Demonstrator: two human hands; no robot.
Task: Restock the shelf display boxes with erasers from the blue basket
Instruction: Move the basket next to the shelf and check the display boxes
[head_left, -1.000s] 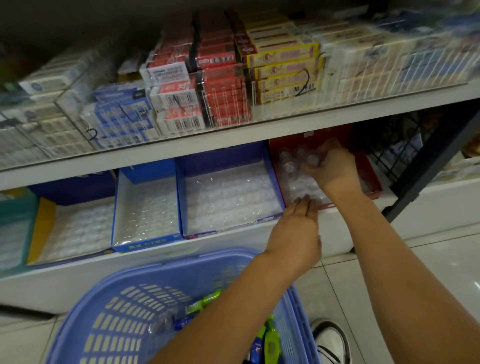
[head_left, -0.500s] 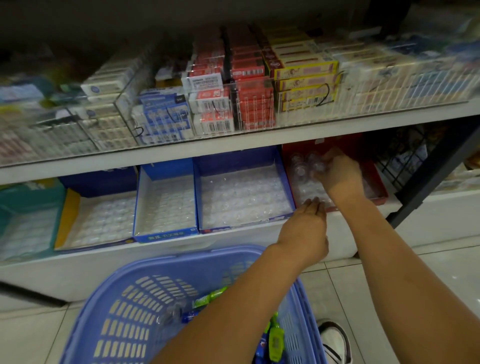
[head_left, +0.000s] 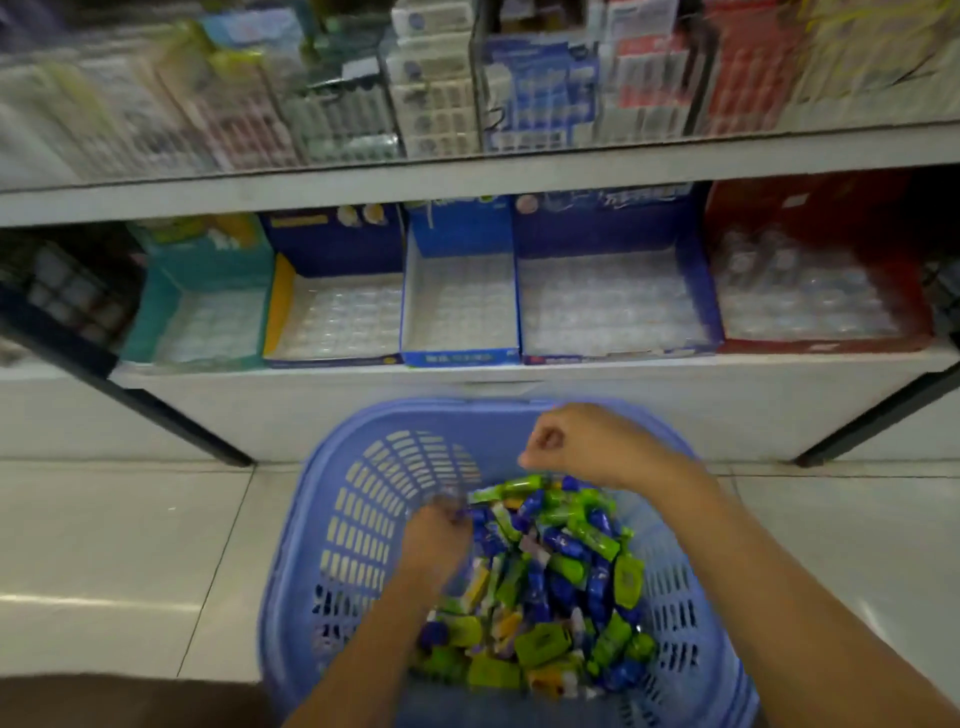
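Erasers are heaped in the basket right under your hands, your left hand down at the pile's edge, too blurred to tell its hold, your right hand hovering just above, fingers curled with nothing showing, boxes beyond.

Basket around the left hand: light blue, slotted pattern. Erasers right of that hand: green, dark blue, some yellow. Beyond it: teal box, yellow-sided navy box, blue box, navy box, red box.
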